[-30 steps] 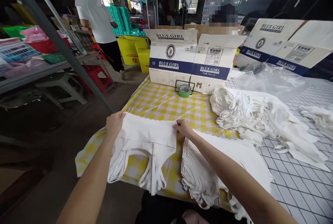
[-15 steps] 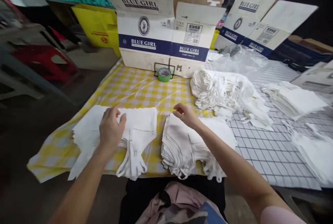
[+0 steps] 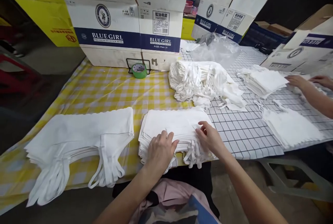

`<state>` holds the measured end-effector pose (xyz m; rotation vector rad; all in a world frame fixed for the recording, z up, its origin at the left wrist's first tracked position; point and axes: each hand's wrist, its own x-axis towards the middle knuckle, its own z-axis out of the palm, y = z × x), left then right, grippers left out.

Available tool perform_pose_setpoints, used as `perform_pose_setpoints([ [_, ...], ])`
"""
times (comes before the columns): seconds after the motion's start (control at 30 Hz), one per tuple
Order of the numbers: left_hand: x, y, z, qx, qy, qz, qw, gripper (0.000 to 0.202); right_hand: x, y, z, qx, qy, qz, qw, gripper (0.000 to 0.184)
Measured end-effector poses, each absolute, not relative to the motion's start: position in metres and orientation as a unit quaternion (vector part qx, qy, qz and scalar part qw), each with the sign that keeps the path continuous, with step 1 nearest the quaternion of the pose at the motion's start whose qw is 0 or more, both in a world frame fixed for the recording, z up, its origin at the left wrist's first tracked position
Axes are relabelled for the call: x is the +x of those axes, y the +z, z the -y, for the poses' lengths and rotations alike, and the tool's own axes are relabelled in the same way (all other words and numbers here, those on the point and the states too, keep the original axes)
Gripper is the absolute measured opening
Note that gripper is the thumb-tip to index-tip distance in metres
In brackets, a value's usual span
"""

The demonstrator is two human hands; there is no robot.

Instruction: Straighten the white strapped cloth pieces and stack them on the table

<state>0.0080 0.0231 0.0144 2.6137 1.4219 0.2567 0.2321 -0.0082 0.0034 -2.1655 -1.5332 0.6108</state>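
Observation:
A neat stack of white cloth bags [image 3: 171, 127] lies at the table's near edge, straps hanging toward me. My left hand [image 3: 160, 149] rests flat on its near left part, fingers stretched out. My right hand [image 3: 209, 137] lies on the stack's right side, fingers curled at the top bag's edge. To the left, on the yellow checked cloth [image 3: 109, 88], sits a second pile of white bags [image 3: 80, 135] with nothing touching it.
A loose heap of white bags [image 3: 203, 82] lies mid-table, with more stacks [image 3: 262, 82] at the right, where another person's hands [image 3: 307, 83] are at work. Blue Girl cartons [image 3: 125, 23] stand along the far edge, a green tape roll [image 3: 139, 70] before them. Clear plastic [image 3: 215, 47] lies behind.
My left hand left the left pile and came onto the middle stack. My right hand slid to the stack's right side. The view swung right and down.

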Motion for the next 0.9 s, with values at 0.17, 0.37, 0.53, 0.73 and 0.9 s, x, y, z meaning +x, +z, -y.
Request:
perform_pose_setpoints([
  [0.17,0.022,0.016,-0.024,0.863,0.030,-0.501,0.049,0.019,0.217,0.000,0.006,-0.769,0.157,0.603,0.146,0.030],
  [0.37,0.016,0.016,-0.036,0.838,0.042,-0.514,0.178,0.007,0.226,0.010,0.002,-0.760,0.153,0.621,0.113,0.026],
  [0.53,0.003,0.027,-0.054,0.770,0.093,-0.499,0.388,0.011,0.244,0.014,-0.007,-0.749,0.131,0.628,0.167,0.024],
  [0.73,-0.018,0.030,-0.084,0.674,0.108,-0.478,0.553,0.026,0.262,0.021,-0.027,-0.702,0.190,0.640,0.247,0.024],
  [0.9,-0.018,0.023,-0.118,0.682,0.110,-0.563,0.454,0.031,0.270,0.012,-0.048,-0.717,0.232,0.597,0.275,0.022],
])
